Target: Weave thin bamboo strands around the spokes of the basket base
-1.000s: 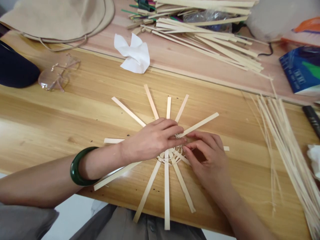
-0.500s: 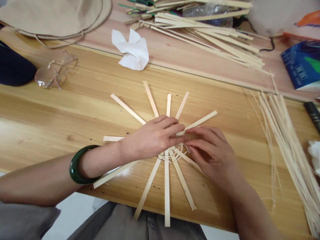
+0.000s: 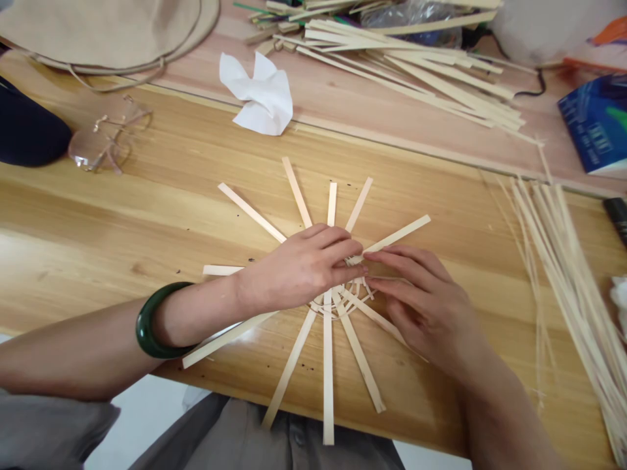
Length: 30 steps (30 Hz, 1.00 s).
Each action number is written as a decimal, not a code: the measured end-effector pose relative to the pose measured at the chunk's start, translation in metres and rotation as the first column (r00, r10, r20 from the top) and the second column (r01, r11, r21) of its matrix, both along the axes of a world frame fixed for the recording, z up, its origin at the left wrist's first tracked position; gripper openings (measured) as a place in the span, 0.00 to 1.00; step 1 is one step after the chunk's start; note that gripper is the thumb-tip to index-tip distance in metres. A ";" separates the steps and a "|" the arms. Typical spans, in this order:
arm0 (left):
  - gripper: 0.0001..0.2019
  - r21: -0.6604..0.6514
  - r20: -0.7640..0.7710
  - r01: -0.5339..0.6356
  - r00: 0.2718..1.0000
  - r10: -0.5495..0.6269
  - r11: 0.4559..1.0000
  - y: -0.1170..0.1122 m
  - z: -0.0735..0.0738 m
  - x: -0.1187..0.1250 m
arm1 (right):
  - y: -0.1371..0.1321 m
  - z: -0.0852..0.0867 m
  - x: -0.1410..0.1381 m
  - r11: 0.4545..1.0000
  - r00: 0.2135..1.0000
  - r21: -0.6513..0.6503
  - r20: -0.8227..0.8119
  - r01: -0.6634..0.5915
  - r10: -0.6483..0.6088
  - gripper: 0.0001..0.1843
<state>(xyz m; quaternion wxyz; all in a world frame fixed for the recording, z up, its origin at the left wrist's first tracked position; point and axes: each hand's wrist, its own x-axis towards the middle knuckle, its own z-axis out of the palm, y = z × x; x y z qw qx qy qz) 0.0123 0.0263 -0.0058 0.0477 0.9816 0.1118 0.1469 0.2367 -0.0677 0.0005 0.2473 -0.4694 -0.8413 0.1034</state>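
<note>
Here, left hand (image 3: 294, 271) flat on the woven bamboo hub (image 3: 333, 308), right hand (image 3: 424, 307) just beside it, both grips open

Flat pale bamboo strips (image 3: 289, 369): smooth, matt, no coating evident. Fine pale bamboo splints (image 3: 563, 281): matt, slightly fibrous. Golden wooden tabletop (image 3: 98, 241): varnished, smooth, glossy. Pinkish wooden board (image 3: 353, 121): smooth, low sheen. Crumpled white tissue paper (image 3: 257, 94): soft, matt. Dark green stone bangle (image 3: 151, 320): polished, high gloss. Round beige cloth hat (image 3: 98, 32): matt. Clear plastic bag (image 3: 416, 16): thin, glossy. Blue printed packet (image 3: 600, 124): glossy.
</note>
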 end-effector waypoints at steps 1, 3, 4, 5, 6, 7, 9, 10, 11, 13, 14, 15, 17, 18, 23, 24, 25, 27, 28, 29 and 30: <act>0.15 -0.007 -0.004 0.001 1.000 -0.001 1.000 0.000 0.000 0.000 | -0.001 0.000 -0.001 1.000 0.999 0.008 0.034 -0.024 0.023 0.14; 0.14 -0.028 -0.005 0.001 1.000 -0.002 1.000 0.000 0.000 0.000 | -0.002 0.003 -0.005 0.997 0.991 0.053 0.127 -0.049 0.042 0.13; 0.14 -0.045 0.003 -0.001 1.000 0.001 0.999 0.000 -0.001 0.000 | -0.003 0.004 -0.008 0.995 0.982 0.090 0.186 -0.049 0.031 0.12; 0.13 -0.069 0.016 -0.008 1.000 0.009 0.998 0.000 -0.001 0.000 | -0.004 0.006 -0.010 0.991 0.969 0.130 0.247 -0.045 0.011 0.11; 0.13 -0.105 0.037 -0.015 0.999 0.019 0.994 0.001 -0.002 0.000 | -0.005 0.007 -0.013 0.986 0.952 0.165 0.305 -0.041 -0.012 0.10; 0.13 -0.153 0.071 -0.014 0.997 0.025 0.988 0.001 -0.003 -0.001 | -0.006 0.009 -0.016 0.980 0.935 0.194 0.353 -0.038 -0.034 0.10; 0.14 -0.300 0.171 0.010 0.984 0.044 0.954 0.003 -0.004 -0.002 | -0.009 0.010 -0.021 0.974 0.907 0.221 0.417 -0.041 -0.057 0.10; 0.14 -0.382 0.225 0.024 0.972 0.067 0.924 0.005 -0.003 -0.004 | -0.010 0.011 -0.023 0.973 0.901 0.226 0.430 -0.041 -0.062 0.10; 0.15 -0.452 0.277 0.030 0.955 0.108 0.892 0.007 -0.001 -0.006 | -0.011 0.011 -0.025 0.972 0.897 0.231 0.436 -0.040 -0.067 0.10; 0.16 -0.535 0.337 -0.003 0.916 0.217 0.845 0.012 0.006 -0.010 | -0.014 0.012 -0.028 0.970 0.895 0.242 0.438 -0.027 -0.084 0.11; 0.17 -0.548 0.345 -0.036 0.901 0.265 0.836 0.014 0.010 -0.012 | -0.015 0.012 -0.029 0.969 0.895 0.248 0.435 -0.012 -0.101 0.11; 0.16 -0.547 0.340 -0.063 0.894 0.291 0.834 0.015 0.015 -0.014 | -0.017 0.013 -0.030 0.967 0.894 0.254 0.431 0.008 -0.121 0.12; 0.15 -0.524 0.293 -0.072 0.920 0.259 0.849 0.017 0.021 -0.020 | -0.020 0.015 -0.032 0.964 0.891 0.263 0.427 0.038 -0.152 0.13; 0.16 -0.498 0.249 -0.054 0.947 0.202 0.865 0.017 0.022 -0.023 | -0.021 0.015 -0.033 0.963 0.890 0.265 0.428 0.044 -0.158 0.14; 0.36 -0.307 -0.022 -0.001 1.000 -0.006 0.952 0.018 -0.001 -0.038 | -0.015 0.015 -0.032 0.954 0.862 0.298 0.486 -0.010 -0.143 0.15; 0.37 -0.289 -0.039 -0.028 0.999 0.018 0.957 0.020 -0.007 -0.040 | -0.011 0.014 -0.031 0.950 0.851 0.312 0.505 -0.026 -0.143 0.15; 0.37 -0.283 -0.040 -0.061 0.998 0.052 0.957 0.022 -0.012 -0.041 | -0.006 0.013 -0.028 0.946 0.839 0.322 0.525 -0.038 -0.145 0.15; 0.35 -0.318 -0.018 -0.110 0.994 0.110 0.942 0.027 -0.015 -0.043 | 0.007 0.011 -0.023 0.942 0.818 0.328 0.558 -0.062 -0.141 0.16; 0.33 -0.363 0.005 -0.131 0.990 0.143 0.923 0.030 -0.012 -0.043 | 0.013 0.010 -0.020 0.943 0.811 0.325 0.570 -0.075 -0.132 0.16; 0.30 -0.417 0.041 -0.157 0.981 0.191 0.895 0.033 -0.007 -0.043 | 0.019 0.009 -0.018 0.944 0.807 0.318 0.579 -0.091 -0.118 0.17; 0.27 -0.469 0.092 -0.187 0.962 0.258 0.863 0.036 0.000 -0.043 | 0.024 0.008 -0.015 0.944 0.806 0.314 0.583 -0.106 -0.103 0.17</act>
